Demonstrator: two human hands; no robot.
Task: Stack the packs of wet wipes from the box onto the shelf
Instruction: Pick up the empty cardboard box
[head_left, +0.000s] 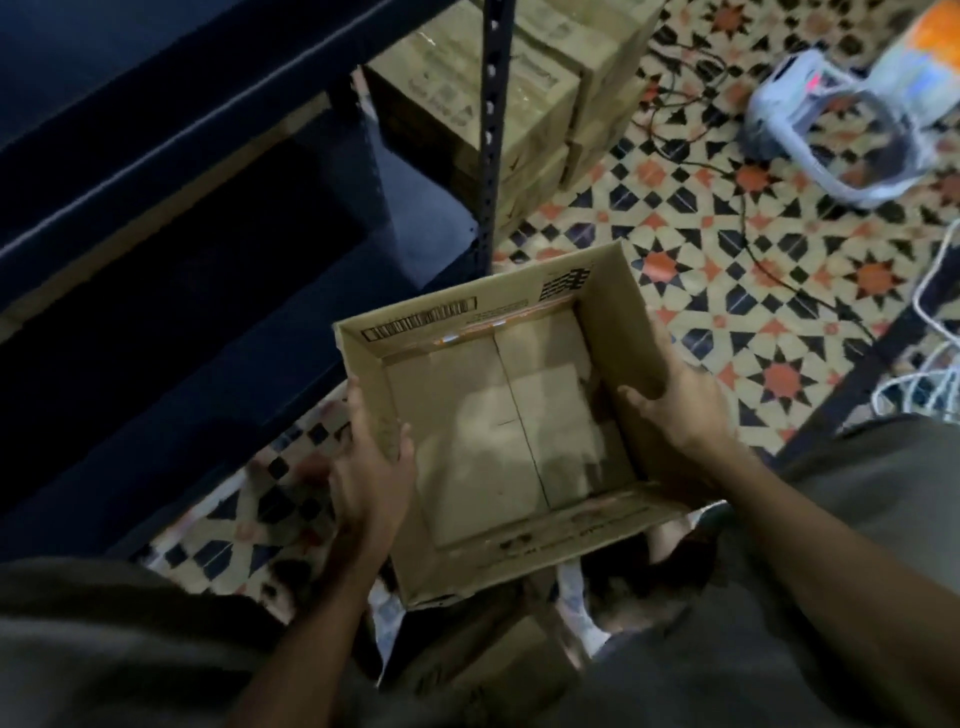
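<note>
Between both hands, left (371, 467) and right (675, 410), fingers clamped on walls, an empty cardboard box (498, 415).

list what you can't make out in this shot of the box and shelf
Head view only:
- Shelf contents: levels in deep shadow, no wipes packs discernible.
- Box print: motion-blurred, unreadable.
- Left hand fingers: behind the box wall.
- Lower box: mostly hidden by the held box and arms.
</note>
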